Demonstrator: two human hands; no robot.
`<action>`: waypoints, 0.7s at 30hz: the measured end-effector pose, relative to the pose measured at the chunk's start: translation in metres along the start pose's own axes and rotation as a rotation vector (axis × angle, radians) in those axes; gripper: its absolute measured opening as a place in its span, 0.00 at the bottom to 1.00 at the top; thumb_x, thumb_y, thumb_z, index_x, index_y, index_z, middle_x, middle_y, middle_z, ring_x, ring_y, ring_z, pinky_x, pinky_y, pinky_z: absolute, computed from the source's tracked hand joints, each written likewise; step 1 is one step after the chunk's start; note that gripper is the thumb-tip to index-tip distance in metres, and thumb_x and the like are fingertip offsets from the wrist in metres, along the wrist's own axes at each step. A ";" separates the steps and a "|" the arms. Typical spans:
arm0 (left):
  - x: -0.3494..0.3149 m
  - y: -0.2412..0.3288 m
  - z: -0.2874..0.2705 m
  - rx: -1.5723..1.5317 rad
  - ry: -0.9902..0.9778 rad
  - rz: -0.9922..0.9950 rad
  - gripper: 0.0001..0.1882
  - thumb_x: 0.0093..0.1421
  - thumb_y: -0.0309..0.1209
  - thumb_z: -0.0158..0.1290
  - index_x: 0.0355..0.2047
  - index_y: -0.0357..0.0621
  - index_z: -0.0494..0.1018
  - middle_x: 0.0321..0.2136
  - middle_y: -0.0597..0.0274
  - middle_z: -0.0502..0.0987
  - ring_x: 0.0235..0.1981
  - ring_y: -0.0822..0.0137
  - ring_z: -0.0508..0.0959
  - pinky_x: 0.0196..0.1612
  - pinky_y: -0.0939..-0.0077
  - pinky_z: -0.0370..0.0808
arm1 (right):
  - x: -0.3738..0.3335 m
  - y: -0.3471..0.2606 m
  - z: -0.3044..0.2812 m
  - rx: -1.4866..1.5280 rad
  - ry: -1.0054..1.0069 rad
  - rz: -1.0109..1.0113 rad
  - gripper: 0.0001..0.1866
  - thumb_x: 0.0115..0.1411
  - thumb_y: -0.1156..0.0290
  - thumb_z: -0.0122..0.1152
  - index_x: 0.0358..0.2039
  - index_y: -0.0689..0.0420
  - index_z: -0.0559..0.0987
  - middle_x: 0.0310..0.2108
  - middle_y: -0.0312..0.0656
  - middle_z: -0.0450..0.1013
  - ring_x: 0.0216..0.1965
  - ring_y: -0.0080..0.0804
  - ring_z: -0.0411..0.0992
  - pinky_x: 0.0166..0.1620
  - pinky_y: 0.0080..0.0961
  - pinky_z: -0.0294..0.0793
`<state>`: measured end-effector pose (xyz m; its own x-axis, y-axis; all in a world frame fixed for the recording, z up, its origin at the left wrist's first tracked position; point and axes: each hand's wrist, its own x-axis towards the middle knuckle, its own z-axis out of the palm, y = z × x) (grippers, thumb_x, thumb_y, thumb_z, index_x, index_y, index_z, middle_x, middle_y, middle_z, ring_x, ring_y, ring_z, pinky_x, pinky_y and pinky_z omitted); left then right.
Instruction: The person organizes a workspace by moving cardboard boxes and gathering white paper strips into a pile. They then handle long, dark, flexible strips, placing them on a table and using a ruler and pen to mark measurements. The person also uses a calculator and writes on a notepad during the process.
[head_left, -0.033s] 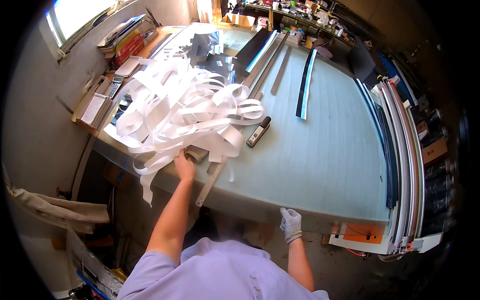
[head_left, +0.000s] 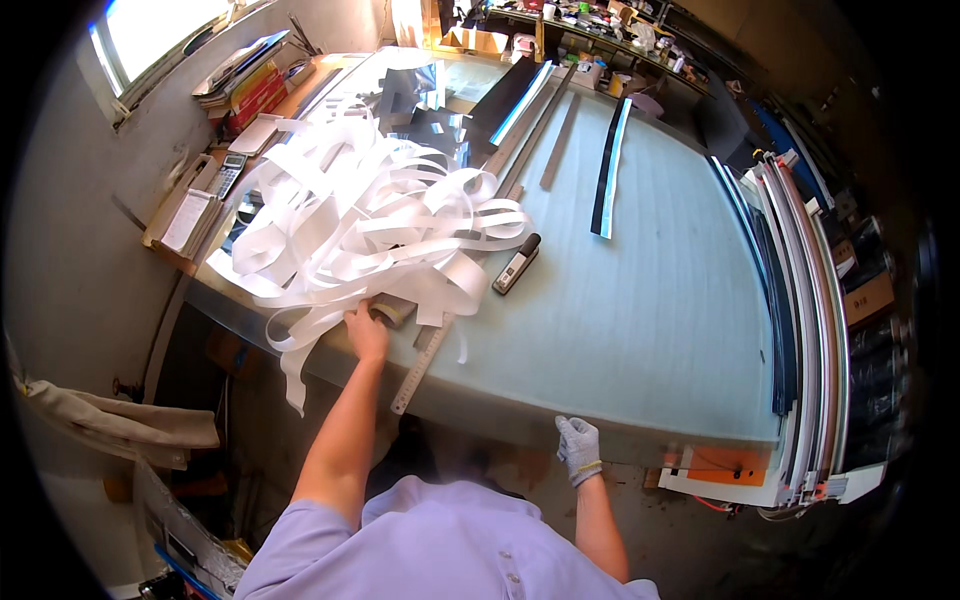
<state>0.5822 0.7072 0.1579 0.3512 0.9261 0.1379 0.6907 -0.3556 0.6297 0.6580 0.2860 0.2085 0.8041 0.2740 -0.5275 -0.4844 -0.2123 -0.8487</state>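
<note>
My bare left hand (head_left: pixel 366 332) reaches to the near edge of a large tangled heap of white strips (head_left: pixel 350 215). Its fingers are closed at the edge of a white strip, and the fingertips are partly hidden. Right beside its thumb lies a tape-like roll (head_left: pixel 395 310), half covered by the heap. A metal ruler (head_left: pixel 424 364) sticks out past the table's front edge, to the right of that hand. My right hand (head_left: pixel 579 448), in a pale knitted glove, is held at the front edge with its fingers curled in; what they hold, if anything, is hidden.
On the pale table (head_left: pixel 660 320) lie a stapler (head_left: pixel 517 263), a black-and-blue strip (head_left: pixel 610 170) and long thin bars (head_left: pixel 540 130). Long profiles (head_left: pixel 805 340) are stacked along the right side. A calculator (head_left: pixel 230 174) and notepads (head_left: pixel 190 222) sit at the left.
Both my hands have shifted very slightly to the left. The strips and the things on the table look the same.
</note>
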 end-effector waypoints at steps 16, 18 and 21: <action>-0.144 0.093 -0.099 -1.036 -0.273 0.238 0.10 0.59 0.14 0.51 0.34 0.42 0.64 0.32 0.69 0.67 0.30 0.80 0.67 0.35 0.86 0.66 | -0.033 -0.094 0.125 -0.413 -0.322 -0.675 0.19 0.56 0.67 0.67 0.46 0.62 0.78 0.42 0.48 0.78 0.41 0.37 0.75 0.48 0.31 0.74; -0.149 0.092 -0.097 -1.045 -0.282 0.269 0.10 0.59 0.14 0.51 0.33 0.42 0.64 0.31 0.70 0.66 0.28 0.79 0.66 0.33 0.86 0.66 | -0.036 -0.095 0.124 -0.409 -0.309 -0.681 0.20 0.54 0.70 0.69 0.45 0.64 0.77 0.40 0.45 0.78 0.41 0.31 0.74 0.48 0.29 0.73; -0.160 0.093 -0.092 -1.057 -0.413 0.199 0.09 0.57 0.16 0.54 0.30 0.41 0.64 0.30 0.69 0.65 0.28 0.78 0.65 0.33 0.84 0.65 | -0.033 -0.075 0.115 -0.073 -0.449 -0.386 0.19 0.54 0.72 0.68 0.46 0.65 0.77 0.39 0.41 0.78 0.40 0.27 0.74 0.47 0.27 0.74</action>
<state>0.5321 0.5374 0.2652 0.7093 0.6844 0.1685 -0.2068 -0.0265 0.9780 0.6279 0.4006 0.2855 0.6851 0.7109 -0.1589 -0.1480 -0.0777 -0.9859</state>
